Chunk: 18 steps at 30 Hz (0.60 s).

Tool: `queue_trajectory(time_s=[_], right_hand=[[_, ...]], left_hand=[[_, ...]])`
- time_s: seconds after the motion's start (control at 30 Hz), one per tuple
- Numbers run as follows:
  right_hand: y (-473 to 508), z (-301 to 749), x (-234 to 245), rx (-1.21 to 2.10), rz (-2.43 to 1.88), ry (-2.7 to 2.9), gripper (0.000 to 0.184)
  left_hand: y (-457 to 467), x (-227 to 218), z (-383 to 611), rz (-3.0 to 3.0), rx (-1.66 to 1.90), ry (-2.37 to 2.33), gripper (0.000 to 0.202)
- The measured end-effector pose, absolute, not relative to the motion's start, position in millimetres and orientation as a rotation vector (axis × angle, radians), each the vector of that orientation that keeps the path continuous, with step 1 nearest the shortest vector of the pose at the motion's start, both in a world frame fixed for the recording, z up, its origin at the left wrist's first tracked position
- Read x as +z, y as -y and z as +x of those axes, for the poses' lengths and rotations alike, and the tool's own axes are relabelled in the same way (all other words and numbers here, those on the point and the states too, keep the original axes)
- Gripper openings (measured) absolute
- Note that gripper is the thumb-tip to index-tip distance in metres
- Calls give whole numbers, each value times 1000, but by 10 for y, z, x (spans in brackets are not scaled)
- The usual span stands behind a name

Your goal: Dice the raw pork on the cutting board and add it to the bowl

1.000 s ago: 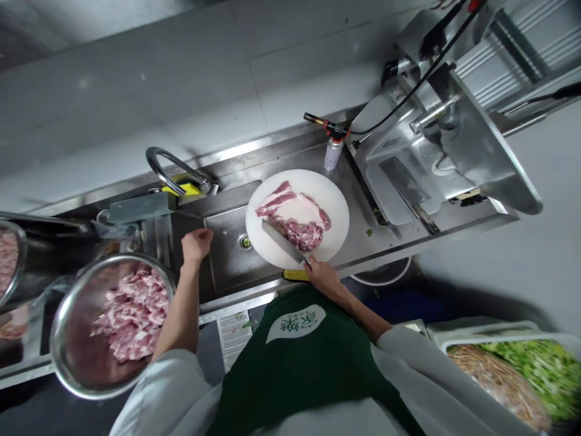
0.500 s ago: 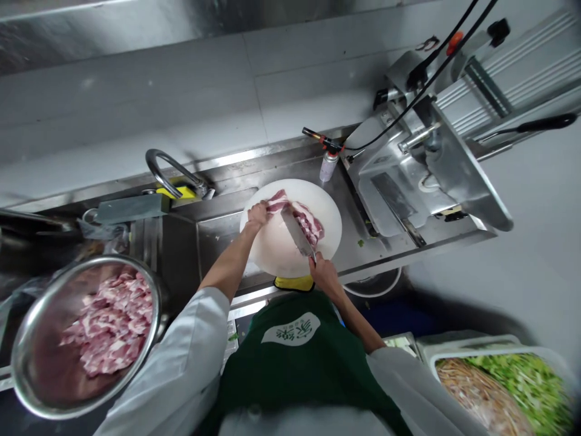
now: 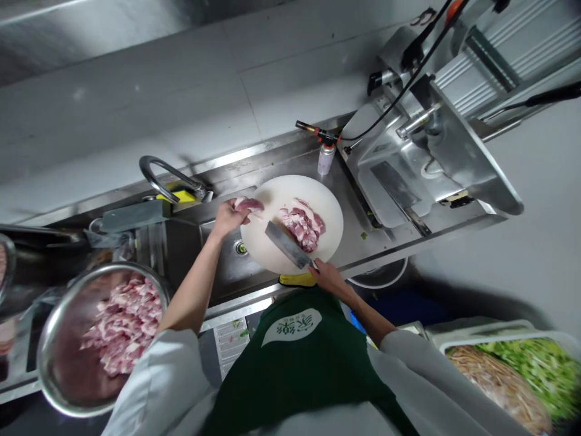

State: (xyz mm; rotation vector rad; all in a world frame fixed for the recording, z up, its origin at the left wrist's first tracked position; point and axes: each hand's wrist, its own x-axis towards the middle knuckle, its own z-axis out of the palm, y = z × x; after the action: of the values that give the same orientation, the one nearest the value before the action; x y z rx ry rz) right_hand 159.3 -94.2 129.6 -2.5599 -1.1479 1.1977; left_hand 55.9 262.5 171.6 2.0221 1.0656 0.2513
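Note:
My left hand grips a piece of raw meat at the left rim of a round white cutting board. A cleaver is in my right hand, its broad blade lying across the board's lower middle and pointing up to the left. Just right of the blade rests a pile of cut meat, pink with white fat. The board sits over the edge of the steel sink, and a yellow cloth shows under its near side.
To the left, a large steel bowl holds many meat pieces. A curved faucet rises behind the sink. Behind the board stands a blowtorch canister. A slicing machine and a second cleaver lie to the right, with a vegetable bin below.
My left hand has lifted a meat piece off the pile and moved left to the board's rim. The cleaver has shifted slightly left and lower, away from the pile.

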Motion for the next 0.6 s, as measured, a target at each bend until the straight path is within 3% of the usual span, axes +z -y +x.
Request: queue_trajectory(time_s=[0.1,0.3,0.4,0.5,0.6], right_hand=[[900,1724,1301,1084,-2703,1062,35],[888,1774,1405,995,-2781,1056,35],[883,1719,1401,1013,-2773,1108,34],[878,1705,1388,1002,-2707,1192,33],[875,1717,1390,993,-2625,1283,39]], left_hand=[[-2287,1609,335,1905,265,-987,26],[-1522,1058,-283,2193,-130,-1154,38],[-1404,937,-309,2350,42,-1161,45],[-1428,855,-87,2350,284,-986,36],[-1446,742,110,2312,291,-861,28]])
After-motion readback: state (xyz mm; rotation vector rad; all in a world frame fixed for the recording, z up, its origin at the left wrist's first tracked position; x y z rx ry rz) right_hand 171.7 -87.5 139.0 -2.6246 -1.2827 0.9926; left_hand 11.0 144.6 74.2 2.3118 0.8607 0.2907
